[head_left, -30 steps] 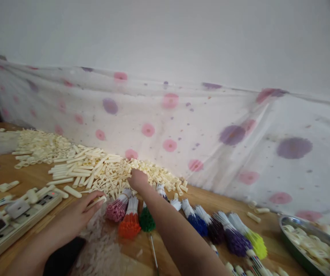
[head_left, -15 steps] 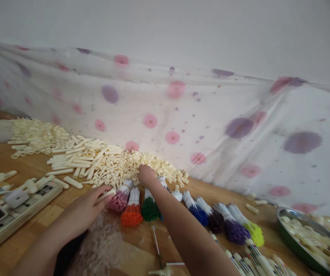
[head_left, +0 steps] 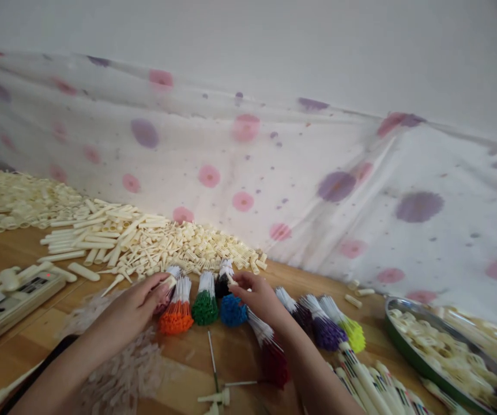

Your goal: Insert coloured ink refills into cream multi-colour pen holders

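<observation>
My left hand (head_left: pixel 148 295) is closed around a cream plastic piece (head_left: pixel 171 281) beside the pink and orange refill bundles; only the piece's end shows. Between the thumb and fingers of my right hand (head_left: pixel 255 293) is a small cream plastic part (head_left: pixel 231 280), just above the blue bundle (head_left: pixel 233 311). Bundles of thin white-stemmed pen refills stand in a row: orange (head_left: pixel 176 319), green (head_left: pixel 205 306), black (head_left: pixel 222 285), purple (head_left: pixel 328 331) and yellow (head_left: pixel 352 334). A dark red bundle (head_left: pixel 274 360) lies near my right forearm.
A long heap of cream plastic parts (head_left: pixel 179 245) runs along the dotted plastic sheet (head_left: pixel 214 150). A power strip (head_left: pixel 19 305) sits at left. Clear plastic bits (head_left: pixel 119 374) lie in front. Assembled multicolour pens (head_left: pixel 365 374) and a green-sided bowl of parts (head_left: pixel 398 340) are at right.
My right hand has come back from the heap towards me, now with a small cream part in its fingers. My left hand keeps its piece. The view has shifted right.
</observation>
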A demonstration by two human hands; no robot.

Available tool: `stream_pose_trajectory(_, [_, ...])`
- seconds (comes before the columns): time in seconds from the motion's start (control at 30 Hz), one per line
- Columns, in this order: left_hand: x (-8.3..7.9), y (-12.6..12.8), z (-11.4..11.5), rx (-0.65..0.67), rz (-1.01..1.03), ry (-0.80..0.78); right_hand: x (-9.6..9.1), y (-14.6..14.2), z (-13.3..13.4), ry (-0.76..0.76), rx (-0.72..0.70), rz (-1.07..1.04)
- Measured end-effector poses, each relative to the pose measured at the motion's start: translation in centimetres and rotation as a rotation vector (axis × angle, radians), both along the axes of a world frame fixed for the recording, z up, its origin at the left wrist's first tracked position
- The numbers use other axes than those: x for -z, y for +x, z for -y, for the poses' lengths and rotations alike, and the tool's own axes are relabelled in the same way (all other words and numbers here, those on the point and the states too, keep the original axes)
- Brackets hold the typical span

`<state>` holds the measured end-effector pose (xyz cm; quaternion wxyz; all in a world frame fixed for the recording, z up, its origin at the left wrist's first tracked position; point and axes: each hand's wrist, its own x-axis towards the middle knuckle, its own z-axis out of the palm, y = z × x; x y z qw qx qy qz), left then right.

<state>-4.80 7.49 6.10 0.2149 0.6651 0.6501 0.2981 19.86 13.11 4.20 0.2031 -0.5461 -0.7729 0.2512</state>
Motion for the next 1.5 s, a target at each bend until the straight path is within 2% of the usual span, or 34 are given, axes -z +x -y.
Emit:
stream_pose_trajectory(0.13, [0.2, -0.7, -0.3, -0.045, -0.037, 0.018, -0.5, -1.2, -1.8, 0.019, 0.065, 0.215])
stream_pose_trajectory(0.33, [0.1, -1.5, -0.2, -0.095, -0.060, 0.065, -2.1, -7.7, -5.3, 0.106, -0.031, 0.367])
stream_pose_trajectory(0.47, [0.5, -1.9, -0.3, -0.093, -0.057, 0.077, -0.9, -11.9, -7.1, 0.095, -0.092, 0.375])
stream_pose_trajectory(0.6, [0.5, -2.1, -0.3, -0.083, -0.052, 0.033, 0.4, -13.0, -7.8, 0.069, -0.077, 0.317])
stream_pose_trajectory(0.7, [0.2, -1.8, -0.1, -0.064, -0.045, 0.018, -0.1, -11.5, -6.7, 0.083, -0.049, 0.198])
stream_pose_trajectory(0.77, [0.1, -1.4, 0.1, -0.029, -0.011, 0.033, -0.9, -9.5, -4.9, 0.104, -0.053, 0.087])
stream_pose_trajectory(0.9, [0.2, 0.5, 0.6, 0.103, 0.099, 0.070, -2.2, -4.0, 0.9, 0.119, -0.123, -0.143])
stream_pose_trajectory(1.07, [0.5, 4.3, 2.0, 0.399, 0.163, -0.066, -2.2, 1.5, 7.8, 0.144, -0.122, -0.476])
stream_pose_trajectory(1.23, [0.8, 6.7, 3.6, 0.545, 0.248, -0.192, -2.3, 3.5, 10.5, 0.204, -0.132, -0.376])
stream_pose_trajectory(1.4, [0.2, 7.2, 4.5, 0.529, 0.221, -0.285, -2.8, 4.0, 11.0, 0.222, -0.255, -0.280])
stream_pose_trajectory(1.5, [0.1, 7.4, 4.6, 0.526, 0.204, -0.342, -3.0, 4.3, 10.9, 0.199, -0.280, -0.221])
